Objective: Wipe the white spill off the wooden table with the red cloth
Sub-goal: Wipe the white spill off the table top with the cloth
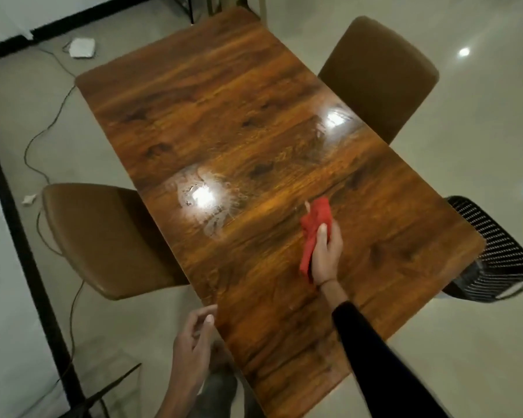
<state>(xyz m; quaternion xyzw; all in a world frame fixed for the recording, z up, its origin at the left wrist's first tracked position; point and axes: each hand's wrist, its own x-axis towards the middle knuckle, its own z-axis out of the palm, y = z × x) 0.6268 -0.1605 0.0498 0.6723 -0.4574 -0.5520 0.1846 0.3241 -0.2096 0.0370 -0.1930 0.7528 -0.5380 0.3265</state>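
The wooden counter (254, 122) fills the middle of the frame, its long axis running from the upper left toward the lower right. Three chairs stand at its edges: a brown chair (103, 239) at the left, another brown chair (378, 73) at the upper right, and a black mesh chair (492, 251) at the right edge of the frame. A thin cable (43, 134) trails over the pale floor (480, 131) in the left part of the frame.

The white spill (206, 203) lies on the counter left of centre, a smeared whitish patch with a bright light reflection on it; fainter streaks show further toward the upper right, near a second reflection.

The right hand (326, 251), with a black sleeve (381, 357) behind it, is over the counter right of centre, its grip closed around the red cloth (316, 224). The cloth is bunched into a long shape, its long axis running from the lower left near the wrist to the upper right, with its loose end pointing up the frame past the fingertips. It is well apart from the spill, to the right of it.

The left hand (194, 345) is at the counter's near edge in the lower centre, fingers loosely curled and parted, with nothing in its grip.
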